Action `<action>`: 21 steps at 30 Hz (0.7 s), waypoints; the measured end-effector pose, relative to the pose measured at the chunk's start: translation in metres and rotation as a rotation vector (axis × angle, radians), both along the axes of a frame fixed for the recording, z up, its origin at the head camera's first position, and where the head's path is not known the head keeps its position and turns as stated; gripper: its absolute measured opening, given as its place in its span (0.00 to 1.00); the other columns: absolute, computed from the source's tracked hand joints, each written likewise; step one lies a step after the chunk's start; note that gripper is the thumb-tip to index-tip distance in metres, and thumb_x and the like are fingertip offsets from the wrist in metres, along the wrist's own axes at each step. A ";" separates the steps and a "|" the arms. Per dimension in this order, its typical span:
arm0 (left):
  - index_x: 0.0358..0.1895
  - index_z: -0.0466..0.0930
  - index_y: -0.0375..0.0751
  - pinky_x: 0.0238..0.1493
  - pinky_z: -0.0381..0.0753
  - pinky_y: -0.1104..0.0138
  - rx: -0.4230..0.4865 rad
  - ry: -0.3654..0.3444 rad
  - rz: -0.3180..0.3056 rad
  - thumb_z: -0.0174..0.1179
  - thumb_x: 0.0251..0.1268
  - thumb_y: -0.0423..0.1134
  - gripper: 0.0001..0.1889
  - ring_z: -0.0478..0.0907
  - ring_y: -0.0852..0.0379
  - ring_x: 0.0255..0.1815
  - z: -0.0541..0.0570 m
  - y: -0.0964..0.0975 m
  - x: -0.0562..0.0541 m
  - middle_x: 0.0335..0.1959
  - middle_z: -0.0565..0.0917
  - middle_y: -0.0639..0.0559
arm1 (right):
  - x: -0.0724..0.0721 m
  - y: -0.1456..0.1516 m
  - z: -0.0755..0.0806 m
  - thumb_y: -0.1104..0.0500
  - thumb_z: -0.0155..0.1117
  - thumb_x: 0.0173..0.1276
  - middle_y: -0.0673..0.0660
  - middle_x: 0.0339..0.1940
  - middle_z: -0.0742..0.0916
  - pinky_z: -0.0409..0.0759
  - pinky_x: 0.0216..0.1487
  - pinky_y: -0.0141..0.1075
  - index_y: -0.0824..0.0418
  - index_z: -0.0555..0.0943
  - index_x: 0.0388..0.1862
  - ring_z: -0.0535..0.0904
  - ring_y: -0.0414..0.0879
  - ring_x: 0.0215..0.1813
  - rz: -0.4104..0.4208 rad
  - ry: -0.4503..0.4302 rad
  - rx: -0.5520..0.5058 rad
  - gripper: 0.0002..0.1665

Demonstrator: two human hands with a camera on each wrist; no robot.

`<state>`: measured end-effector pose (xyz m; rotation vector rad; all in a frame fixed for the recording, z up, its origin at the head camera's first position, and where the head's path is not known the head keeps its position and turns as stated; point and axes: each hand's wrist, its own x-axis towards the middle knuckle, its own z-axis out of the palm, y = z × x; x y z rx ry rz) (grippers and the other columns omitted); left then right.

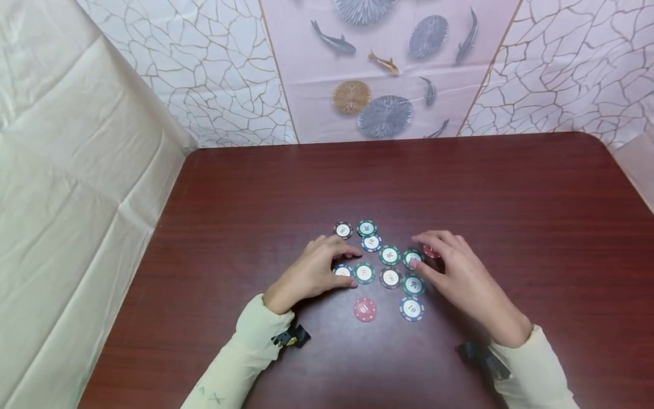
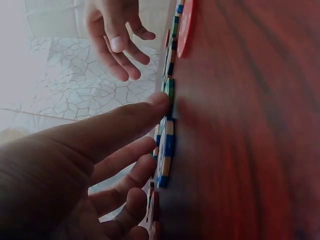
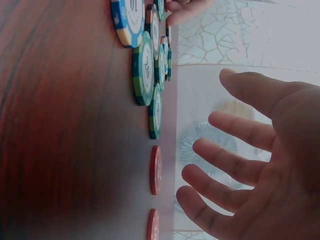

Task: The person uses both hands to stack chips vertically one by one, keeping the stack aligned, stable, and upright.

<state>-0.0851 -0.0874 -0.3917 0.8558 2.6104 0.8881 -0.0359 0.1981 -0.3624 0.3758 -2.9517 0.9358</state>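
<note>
Poker chips lie flat in a loose cluster between the two hands. My left hand (image 1: 314, 270) is spread at the cluster's left side, its thumb tip right at the edge of a green chip (image 1: 364, 273). A blue chip (image 1: 342, 272) is partly hidden beneath that hand. My right hand (image 1: 462, 281) hovers at the right with loose, parted fingers and holds nothing. In the head view its thumb overlaps another green chip (image 1: 412, 257), and its fingers partly cover a red chip (image 1: 431, 251). The right wrist view shows that palm above two red chips (image 3: 156, 170).
Nearer the front are a red chip (image 1: 365, 309) and a blue chip (image 1: 411, 309). Black chips (image 1: 390, 278) sit mid-cluster and at the back left. The dark red-brown table (image 1: 255, 193) meets patterned cloth (image 1: 230, 68) at its back and pale cloth (image 1: 76, 170) on its left.
</note>
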 end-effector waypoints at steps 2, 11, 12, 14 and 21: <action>0.62 0.87 0.53 0.61 0.66 0.54 -0.001 -0.010 -0.021 0.80 0.59 0.46 0.26 0.76 0.53 0.57 -0.003 0.000 -0.001 0.55 0.86 0.55 | 0.000 -0.001 -0.002 0.61 0.78 0.66 0.68 0.62 0.82 0.75 0.58 0.60 0.63 0.82 0.65 0.74 0.63 0.60 -0.001 -0.016 -0.005 0.29; 0.58 0.90 0.60 0.54 0.64 0.58 0.036 -0.006 -0.040 0.80 0.59 0.49 0.21 0.74 0.60 0.50 -0.015 -0.005 -0.003 0.48 0.84 0.63 | 0.001 0.001 -0.010 0.63 0.81 0.63 0.66 0.61 0.83 0.73 0.57 0.59 0.63 0.84 0.62 0.75 0.62 0.58 0.023 -0.001 -0.029 0.29; 0.56 0.91 0.60 0.54 0.64 0.58 0.045 -0.002 -0.037 0.80 0.59 0.49 0.20 0.74 0.59 0.51 -0.016 -0.005 -0.004 0.48 0.85 0.63 | 0.000 0.003 -0.011 0.63 0.81 0.63 0.66 0.61 0.83 0.73 0.58 0.60 0.63 0.84 0.62 0.75 0.63 0.59 0.023 0.003 -0.037 0.29; 0.55 0.91 0.60 0.55 0.64 0.58 0.054 0.008 -0.033 0.80 0.60 0.49 0.19 0.74 0.59 0.51 -0.018 -0.005 -0.007 0.48 0.85 0.63 | 0.000 0.005 -0.011 0.63 0.81 0.63 0.66 0.61 0.83 0.72 0.59 0.61 0.63 0.84 0.63 0.75 0.63 0.60 0.020 0.014 -0.051 0.28; 0.55 0.90 0.62 0.54 0.63 0.59 0.058 0.018 -0.038 0.79 0.59 0.50 0.20 0.73 0.62 0.50 -0.022 -0.003 -0.015 0.49 0.85 0.64 | -0.003 0.006 -0.014 0.64 0.80 0.63 0.65 0.59 0.84 0.70 0.57 0.59 0.63 0.84 0.62 0.76 0.62 0.58 0.018 0.034 -0.065 0.28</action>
